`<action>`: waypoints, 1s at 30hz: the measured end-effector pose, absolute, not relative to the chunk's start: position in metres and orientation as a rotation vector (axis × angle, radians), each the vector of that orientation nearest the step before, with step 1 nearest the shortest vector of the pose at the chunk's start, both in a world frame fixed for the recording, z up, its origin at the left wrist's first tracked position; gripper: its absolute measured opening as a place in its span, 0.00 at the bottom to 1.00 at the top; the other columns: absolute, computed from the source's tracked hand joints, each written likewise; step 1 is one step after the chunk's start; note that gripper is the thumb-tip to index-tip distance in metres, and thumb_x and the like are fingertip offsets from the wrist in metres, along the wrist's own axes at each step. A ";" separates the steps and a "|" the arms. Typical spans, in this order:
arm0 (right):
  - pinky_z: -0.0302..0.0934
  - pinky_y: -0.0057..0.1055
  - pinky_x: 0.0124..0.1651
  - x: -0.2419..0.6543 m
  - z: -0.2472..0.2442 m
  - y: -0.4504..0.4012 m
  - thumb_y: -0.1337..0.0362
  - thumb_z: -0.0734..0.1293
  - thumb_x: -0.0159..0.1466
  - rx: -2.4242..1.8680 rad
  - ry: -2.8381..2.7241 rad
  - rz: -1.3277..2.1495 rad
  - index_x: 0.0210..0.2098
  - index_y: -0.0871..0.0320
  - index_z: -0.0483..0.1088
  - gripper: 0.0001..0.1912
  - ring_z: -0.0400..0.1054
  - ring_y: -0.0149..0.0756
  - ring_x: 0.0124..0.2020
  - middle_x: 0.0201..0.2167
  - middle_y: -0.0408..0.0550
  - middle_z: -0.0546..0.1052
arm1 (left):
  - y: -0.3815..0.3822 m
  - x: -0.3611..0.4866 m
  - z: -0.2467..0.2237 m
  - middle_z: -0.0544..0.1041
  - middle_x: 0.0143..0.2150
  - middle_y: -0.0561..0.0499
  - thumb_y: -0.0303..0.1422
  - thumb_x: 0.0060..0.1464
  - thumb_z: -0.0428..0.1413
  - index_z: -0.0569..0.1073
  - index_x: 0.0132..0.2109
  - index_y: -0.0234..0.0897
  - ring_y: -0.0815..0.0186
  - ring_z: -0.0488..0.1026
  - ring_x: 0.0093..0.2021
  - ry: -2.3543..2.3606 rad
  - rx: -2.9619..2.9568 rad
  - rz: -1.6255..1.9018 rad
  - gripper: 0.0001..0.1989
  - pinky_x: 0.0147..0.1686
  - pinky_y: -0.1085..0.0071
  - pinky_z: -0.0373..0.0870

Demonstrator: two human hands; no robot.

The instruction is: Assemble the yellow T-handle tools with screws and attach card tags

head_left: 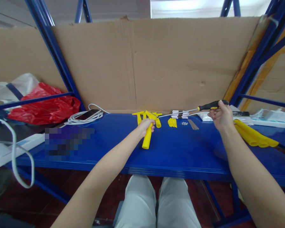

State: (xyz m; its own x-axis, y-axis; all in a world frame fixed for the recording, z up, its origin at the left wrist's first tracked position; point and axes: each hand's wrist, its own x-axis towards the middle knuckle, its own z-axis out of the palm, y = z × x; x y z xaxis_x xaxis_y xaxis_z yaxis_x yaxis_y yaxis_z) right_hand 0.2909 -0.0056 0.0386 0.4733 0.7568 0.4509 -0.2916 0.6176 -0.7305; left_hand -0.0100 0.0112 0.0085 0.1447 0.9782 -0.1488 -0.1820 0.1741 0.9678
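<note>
My left hand (147,126) is closed around a yellow T-shaped tool with a tubular handle (146,142), which points down toward me over the blue table. Raised at the right, my right hand (222,115) grips the black and yellow handle of a long screwdriver (211,105). Its thin shaft runs left to the head of the yellow tool, beside my left fingers; whether the tip sits in a screw is too small to tell. More yellow T-shaped tools (158,123) lie just behind. Right of them are small yellow pieces (172,123), tiny metal parts (184,123) and thin metal strips (193,124).
Yellow tubes (255,136) lie at the table's (180,152) right side, near white power strips (270,122). A coiled white cable (84,117) and a red plastic bag (47,103) are at the left. Cardboard (168,63) walls the back between blue posts (54,53).
</note>
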 end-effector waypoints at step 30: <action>0.47 0.20 0.11 0.295 0.037 -0.004 0.60 0.75 0.47 -0.618 -0.839 0.736 0.26 0.56 0.59 0.19 0.59 0.26 0.13 0.15 0.40 0.69 | 0.010 -0.010 0.011 0.65 0.18 0.57 0.18 0.52 0.48 0.62 0.29 0.35 0.77 0.56 0.11 1.007 0.995 1.083 0.09 0.11 0.79 0.51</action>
